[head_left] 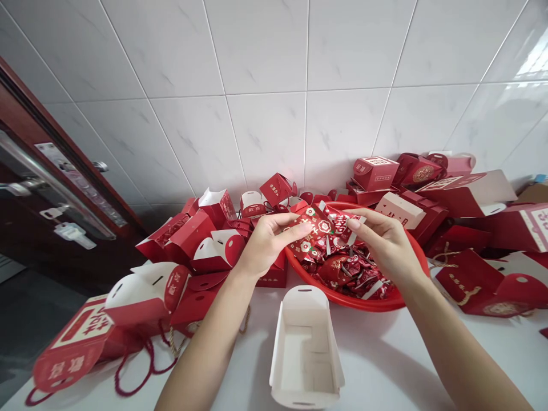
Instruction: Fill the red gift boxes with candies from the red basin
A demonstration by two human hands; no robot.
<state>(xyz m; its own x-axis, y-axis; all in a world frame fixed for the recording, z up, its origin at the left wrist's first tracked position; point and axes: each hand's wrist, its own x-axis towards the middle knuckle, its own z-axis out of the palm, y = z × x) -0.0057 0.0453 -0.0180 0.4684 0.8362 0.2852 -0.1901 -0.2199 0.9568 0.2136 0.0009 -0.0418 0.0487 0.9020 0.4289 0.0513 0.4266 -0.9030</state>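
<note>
My left hand (269, 240) pinches a red packet with white flowers (310, 228) over the left part of a red basin (359, 302). Between the fingers of my right hand (383, 240) is a smaller shiny red wrapped packet (340, 222), which touches or overlaps the flowered one. Many red wrapped sweets (357, 274) lie in the basin below both hands. In front of the basin, between my forearms, stands an open box with a bare white inside (306, 348).
Red and white gift boxes (145, 291) crowd the left side of the white table (377, 365), some with cord handles. More boxes (492, 285) are heaped at the right and along the tiled wall. A dark red door (51, 228) with keys stands at the far left.
</note>
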